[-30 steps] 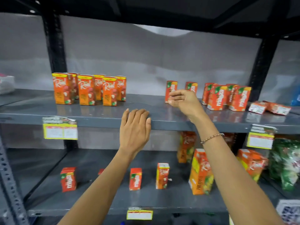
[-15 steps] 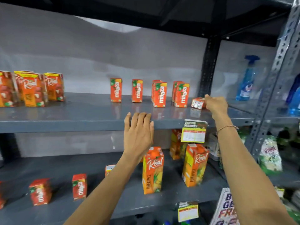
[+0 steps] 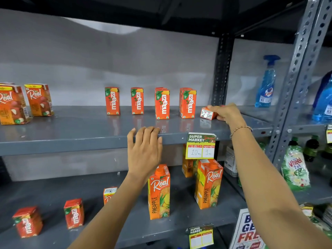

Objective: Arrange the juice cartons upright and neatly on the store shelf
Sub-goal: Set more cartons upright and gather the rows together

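Observation:
On the grey upper shelf (image 3: 89,137) several small orange Maaza cartons (image 3: 162,104) stand upright in a row. At the right end of that row one small carton (image 3: 206,113) lies on its side, and my right hand (image 3: 225,113) is closed around it. My left hand (image 3: 145,146) rests flat on the shelf's front edge, fingers together, holding nothing. Two Real cartons (image 3: 38,99) stand at the far left of the same shelf.
The lower shelf (image 3: 179,229) holds tall Real pineapple cartons (image 3: 159,192) and small Maaza cartons (image 3: 74,212). A price tag (image 3: 200,145) hangs off the upper shelf edge. A grey upright post (image 3: 298,69) divides off the right bay with a blue spray bottle (image 3: 266,83) and detergent packs (image 3: 295,169).
The view swung right along the shelf. My right hand left the upright cartons, moved right and closed on the carton lying on its side. My left hand stayed on the shelf edge.

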The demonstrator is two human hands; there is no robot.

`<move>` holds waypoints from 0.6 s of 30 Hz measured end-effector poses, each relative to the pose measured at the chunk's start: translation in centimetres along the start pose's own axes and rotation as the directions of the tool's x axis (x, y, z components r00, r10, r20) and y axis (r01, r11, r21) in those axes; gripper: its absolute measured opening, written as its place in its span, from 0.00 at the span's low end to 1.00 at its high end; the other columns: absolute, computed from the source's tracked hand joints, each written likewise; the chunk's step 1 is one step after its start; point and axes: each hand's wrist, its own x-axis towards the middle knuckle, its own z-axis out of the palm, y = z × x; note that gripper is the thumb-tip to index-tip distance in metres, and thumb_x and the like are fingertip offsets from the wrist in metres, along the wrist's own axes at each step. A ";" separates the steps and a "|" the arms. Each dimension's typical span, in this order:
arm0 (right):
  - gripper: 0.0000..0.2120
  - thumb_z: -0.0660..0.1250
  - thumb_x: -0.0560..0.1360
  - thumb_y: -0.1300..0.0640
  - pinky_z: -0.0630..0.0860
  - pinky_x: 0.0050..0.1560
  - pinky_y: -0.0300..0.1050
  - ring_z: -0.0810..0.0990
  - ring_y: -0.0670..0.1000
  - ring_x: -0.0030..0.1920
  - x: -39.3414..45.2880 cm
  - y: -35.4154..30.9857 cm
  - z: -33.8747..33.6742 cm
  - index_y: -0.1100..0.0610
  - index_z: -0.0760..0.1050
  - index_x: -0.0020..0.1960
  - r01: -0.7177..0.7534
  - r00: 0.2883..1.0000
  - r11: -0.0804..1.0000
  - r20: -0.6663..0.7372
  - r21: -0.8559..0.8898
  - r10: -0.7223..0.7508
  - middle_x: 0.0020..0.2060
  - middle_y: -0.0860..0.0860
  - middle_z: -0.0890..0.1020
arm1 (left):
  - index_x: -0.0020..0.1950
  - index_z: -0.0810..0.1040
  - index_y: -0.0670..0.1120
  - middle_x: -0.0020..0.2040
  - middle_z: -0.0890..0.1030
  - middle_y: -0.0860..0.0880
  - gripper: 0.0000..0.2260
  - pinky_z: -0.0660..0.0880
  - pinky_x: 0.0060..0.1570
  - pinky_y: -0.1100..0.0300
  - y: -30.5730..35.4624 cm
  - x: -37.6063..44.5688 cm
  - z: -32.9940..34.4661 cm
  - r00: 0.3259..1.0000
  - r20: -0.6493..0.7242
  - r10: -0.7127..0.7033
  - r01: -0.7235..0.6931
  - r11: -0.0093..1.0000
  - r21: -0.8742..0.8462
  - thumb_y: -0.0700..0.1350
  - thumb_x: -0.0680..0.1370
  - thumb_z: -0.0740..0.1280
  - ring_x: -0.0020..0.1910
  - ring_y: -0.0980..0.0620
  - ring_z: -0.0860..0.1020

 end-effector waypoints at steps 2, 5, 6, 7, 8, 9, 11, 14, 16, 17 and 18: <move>0.30 0.75 0.67 0.52 0.78 0.57 0.46 0.80 0.53 0.53 0.0 0.0 0.0 0.62 0.66 0.62 -0.001 1.000 1.000 0.011 -0.011 0.001 0.59 0.59 0.79 | 0.56 0.77 0.45 0.55 0.81 0.47 0.14 0.60 0.66 0.50 0.0 0.0 0.1 1.000 -0.014 0.001 -0.001 1.000 0.003 0.49 0.80 0.55 0.56 0.47 0.77; 0.28 0.74 0.69 0.54 0.78 0.58 0.47 0.81 0.54 0.54 -0.2 -0.2 0.2 0.63 0.68 0.63 0.006 1.000 1.000 0.030 -0.012 -0.006 0.58 0.59 0.80 | 0.56 0.77 0.45 0.55 0.81 0.47 0.15 0.60 0.66 0.50 0.0 0.0 0.1 1.000 -0.015 -0.011 0.011 1.000 -0.002 0.49 0.80 0.54 0.56 0.47 0.78; 0.26 0.73 0.69 0.55 0.78 0.58 0.48 0.81 0.55 0.54 -0.3 -0.3 0.3 0.63 0.68 0.62 0.005 0.999 1.000 0.035 -0.015 -0.005 0.57 0.60 0.80 | 0.56 0.77 0.45 0.55 0.81 0.47 0.15 0.60 0.66 0.50 0.1 0.0 0.0 1.000 -0.013 -0.012 0.012 1.000 -0.003 0.49 0.80 0.54 0.56 0.46 0.78; 0.24 0.73 0.70 0.56 0.78 0.58 0.49 0.81 0.55 0.54 -0.5 -0.4 0.5 0.63 0.68 0.61 0.003 0.999 1.000 0.037 -0.018 -0.002 0.57 0.60 0.80 | 0.56 0.77 0.45 0.55 0.81 0.47 0.15 0.60 0.66 0.50 0.0 0.0 0.0 1.000 -0.014 -0.010 0.010 1.000 -0.001 0.49 0.80 0.54 0.56 0.46 0.78; 0.21 0.72 0.71 0.57 0.78 0.58 0.49 0.81 0.56 0.54 -0.7 -0.5 0.7 0.63 0.68 0.58 0.004 0.999 1.000 0.033 -0.022 -0.004 0.57 0.60 0.80 | 0.56 0.77 0.45 0.55 0.81 0.47 0.15 0.60 0.66 0.50 0.0 0.0 0.0 1.000 -0.015 -0.006 0.006 1.000 0.000 0.49 0.80 0.54 0.56 0.46 0.78; 0.18 0.71 0.72 0.58 0.78 0.58 0.50 0.81 0.56 0.54 -0.9 -0.7 0.9 0.63 0.69 0.56 0.008 1.000 0.999 0.022 -0.031 -0.008 0.57 0.61 0.80 | 0.56 0.77 0.45 0.55 0.81 0.47 0.15 0.60 0.66 0.50 0.0 0.0 -0.1 1.000 -0.014 -0.003 0.003 1.000 0.002 0.49 0.80 0.55 0.56 0.46 0.78; 0.14 0.70 0.73 0.59 0.78 0.58 0.51 0.81 0.58 0.54 -1.3 -0.7 1.3 0.62 0.68 0.52 0.031 0.999 0.995 -0.025 -0.092 -0.034 0.57 0.62 0.80 | 0.56 0.78 0.45 0.55 0.81 0.46 0.15 0.61 0.65 0.50 0.0 0.0 -0.3 1.000 -0.005 0.001 -0.001 1.000 0.001 0.49 0.80 0.55 0.56 0.46 0.78; 0.16 0.68 0.73 0.58 0.77 0.58 0.51 0.80 0.59 0.55 -1.9 -0.7 1.7 0.64 0.71 0.56 0.066 0.991 0.975 -0.099 -0.214 -0.089 0.56 0.61 0.80 | 0.57 0.78 0.44 0.55 0.81 0.46 0.16 0.61 0.65 0.50 -0.1 0.0 -0.6 1.000 0.014 0.009 -0.009 1.000 -0.006 0.49 0.80 0.54 0.56 0.45 0.79; 0.15 0.67 0.73 0.59 0.77 0.54 0.49 0.80 0.59 0.53 -2.4 -0.7 2.0 0.64 0.72 0.57 0.086 0.981 0.965 -0.146 -0.248 -0.125 0.54 0.61 0.80 | 0.57 0.78 0.44 0.55 0.81 0.46 0.16 0.61 0.65 0.49 -0.2 0.0 -0.7 1.000 0.019 0.017 -0.016 1.000 -0.015 0.49 0.80 0.54 0.56 0.45 0.79; 0.14 0.67 0.73 0.59 0.77 0.52 0.49 0.80 0.59 0.53 -2.7 -0.6 2.2 0.64 0.72 0.56 0.094 0.977 0.963 -0.163 -0.254 -0.138 0.54 0.61 0.80 | 0.57 0.78 0.44 0.55 0.81 0.46 0.16 0.61 0.65 0.49 -0.2 0.0 -0.7 1.000 0.020 0.021 -0.020 1.000 -0.019 0.49 0.80 0.54 0.56 0.45 0.79; 0.14 0.67 0.73 0.60 0.77 0.53 0.50 0.80 0.59 0.53 -3.0 -0.6 2.4 0.64 0.72 0.56 0.095 0.974 0.961 -0.173 -0.261 -0.144 0.54 0.61 0.80 | 0.58 0.78 0.44 0.55 0.81 0.46 0.16 0.61 0.64 0.49 -0.3 0.0 -0.8 0.999 0.021 0.025 -0.024 0.999 -0.024 0.49 0.80 0.54 0.56 0.45 0.79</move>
